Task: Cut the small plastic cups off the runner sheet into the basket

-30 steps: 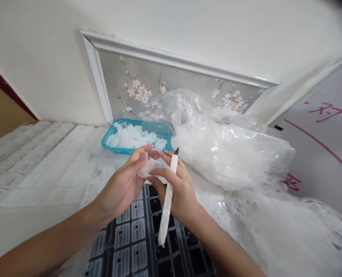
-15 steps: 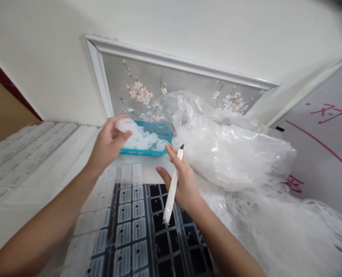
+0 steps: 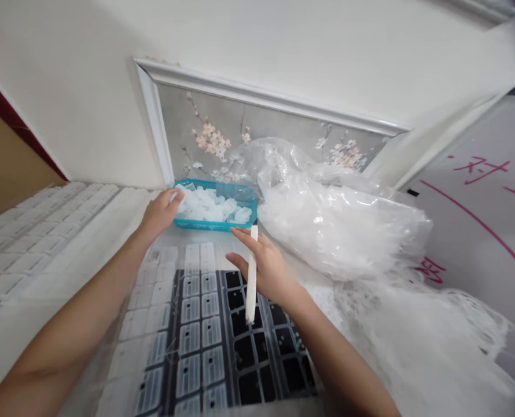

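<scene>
My left hand (image 3: 161,211) is at the left end of a turquoise plastic basket (image 3: 205,225), its fingertips at the rim and apart, with nothing seen in them. Small translucent whitish plastic pieces (image 3: 208,204) lie heaped in the basket. Just below the basket's right front corner, my right hand (image 3: 268,263) has its thumb and fingers spread. A slim white stick (image 3: 252,278) is tucked across that hand; its dark tip points away from me. Below the hands is a black grid sheet (image 3: 249,347), its left columns bearing clear ribbed plastic pieces (image 3: 190,339).
A large clear plastic bag (image 3: 344,226) of whitish material bulges right of the basket. Tangled white strips (image 3: 431,341) pile up nearer me. Rows of white pieces (image 3: 36,237) cover the left side. Behind stand a framed flower picture (image 3: 257,110) and a whiteboard (image 3: 478,231).
My left hand has let go of the translucent pieces it held above the basket and lowered to the basket's left end. My right hand has shifted slightly left, keeping the white stick.
</scene>
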The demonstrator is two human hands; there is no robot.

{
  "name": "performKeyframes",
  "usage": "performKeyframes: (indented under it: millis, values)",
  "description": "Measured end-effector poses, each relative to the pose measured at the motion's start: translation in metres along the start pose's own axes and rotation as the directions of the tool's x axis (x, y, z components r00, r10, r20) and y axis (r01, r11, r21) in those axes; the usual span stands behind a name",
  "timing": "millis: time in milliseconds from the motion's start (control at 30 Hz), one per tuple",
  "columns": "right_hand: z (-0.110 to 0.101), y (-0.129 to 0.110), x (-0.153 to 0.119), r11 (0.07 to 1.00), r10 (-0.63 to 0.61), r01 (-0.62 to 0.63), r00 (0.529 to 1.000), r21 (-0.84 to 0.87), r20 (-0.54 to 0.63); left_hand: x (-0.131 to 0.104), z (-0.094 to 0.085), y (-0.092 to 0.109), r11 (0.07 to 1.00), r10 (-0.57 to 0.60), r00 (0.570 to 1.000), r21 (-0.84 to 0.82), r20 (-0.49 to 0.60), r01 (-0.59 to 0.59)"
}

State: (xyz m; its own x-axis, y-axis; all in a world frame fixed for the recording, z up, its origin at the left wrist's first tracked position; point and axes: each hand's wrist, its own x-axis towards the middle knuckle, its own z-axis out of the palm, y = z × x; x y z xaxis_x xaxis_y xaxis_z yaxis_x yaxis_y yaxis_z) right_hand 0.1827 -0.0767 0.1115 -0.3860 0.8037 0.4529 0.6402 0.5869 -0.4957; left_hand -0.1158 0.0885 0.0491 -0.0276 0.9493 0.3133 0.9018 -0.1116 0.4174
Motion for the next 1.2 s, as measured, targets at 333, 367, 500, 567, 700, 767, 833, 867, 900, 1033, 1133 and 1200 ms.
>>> performKeyframes:
  millis: [333, 367, 500, 567, 700, 767, 833, 867, 900, 1033, 1133, 1200]
  values:
    - [-0.009, -0.021, -0.006, 0.975, -0.043, 0.016, 0.992, 0.22, 0.119, -0.014, 0.001, 0.015, 0.993, 0.121, 0.993, 0.007, -0.017, -0.121]
    - [-0.014, -0.026, -0.009, 0.96, -0.024, -0.008, 0.994, 0.279, 0.111, -0.017, -0.007, 0.021, 0.993, 0.116, 0.988, -0.026, -0.097, -0.119]
    - [-0.036, -0.047, -0.035, 0.842, 0.13, -0.106, 0.992, 0.529, -0.007, -0.052, -0.046, 0.058, 0.936, 0.242, 0.915, -0.17, -0.323, -0.307]
    - [-0.041, -0.054, -0.057, 0.78, 0.206, -0.121, 0.976, 0.615, -0.068, -0.086, -0.06, 0.078, 0.883, 0.384, 0.893, -0.192, -0.235, -0.429]
    - [-0.032, -0.069, -0.122, 0.682, 0.336, -0.246, 0.942, 0.689, 0.003, -0.179, -0.065, 0.103, 0.774, 0.633, 0.755, -0.14, 0.17, -0.617]
    - [-0.018, -0.078, -0.161, 0.622, 0.413, -0.338, 0.908, 0.707, 0.071, -0.231, -0.065, 0.105, 0.728, 0.678, 0.667, -0.156, 0.309, -0.667]
    - [0.0, -0.087, -0.199, 0.576, 0.454, -0.392, 0.883, 0.717, 0.117, -0.279, -0.066, 0.105, 0.695, 0.706, 0.604, -0.201, 0.369, -0.69]
    - [0.01, -0.09, -0.216, 0.574, 0.469, -0.41, 0.874, 0.709, 0.126, -0.3, -0.067, 0.105, 0.679, 0.722, 0.579, -0.227, 0.38, -0.698]
    - [0.019, -0.093, -0.231, 0.582, 0.482, -0.422, 0.867, 0.695, 0.122, -0.318, -0.067, 0.105, 0.665, 0.736, 0.559, -0.251, 0.382, -0.704]
    - [0.042, -0.096, -0.262, 0.695, 0.492, -0.438, 0.868, 0.571, 0.066, -0.357, -0.062, 0.105, 0.627, 0.773, 0.522, -0.305, 0.361, -0.717]
    - [0.045, -0.094, -0.263, 0.701, 0.492, -0.419, 0.87, 0.576, 0.034, -0.361, -0.054, 0.103, 0.61, 0.787, 0.511, -0.317, 0.346, -0.726]
    - [0.043, -0.094, -0.261, 0.688, 0.492, -0.406, 0.87, 0.601, 0.025, -0.359, -0.051, 0.101, 0.598, 0.796, 0.502, -0.314, 0.338, -0.737]
